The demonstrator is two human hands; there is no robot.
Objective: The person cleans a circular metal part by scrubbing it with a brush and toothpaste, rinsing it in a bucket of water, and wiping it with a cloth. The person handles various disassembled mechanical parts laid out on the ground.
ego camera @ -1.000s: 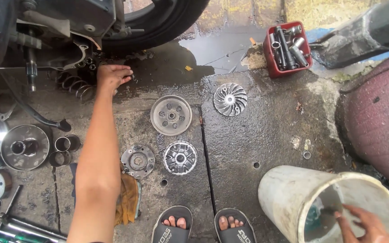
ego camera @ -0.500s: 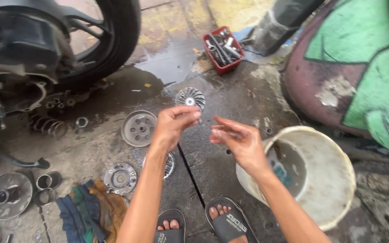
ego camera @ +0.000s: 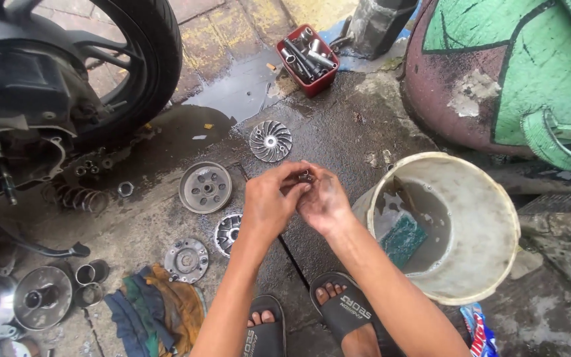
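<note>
Head view. The grease-smeared left hand (ego camera: 269, 205) and right hand (ego camera: 325, 203) meet above the wet concrete floor (ego camera: 338, 132), fingertips pinching between them a small dark metal part (ego camera: 305, 176), seemingly a nut or bushing. It is probably light, rigid and oil-slick, so best gripped across its outer flats or rim with firm pad pressure. Beside the right hand stands a white plastic bucket (ego camera: 497, 198) of murky water; a finned grey metal pulley disc (ego camera: 270, 141) lies beyond.
</note>
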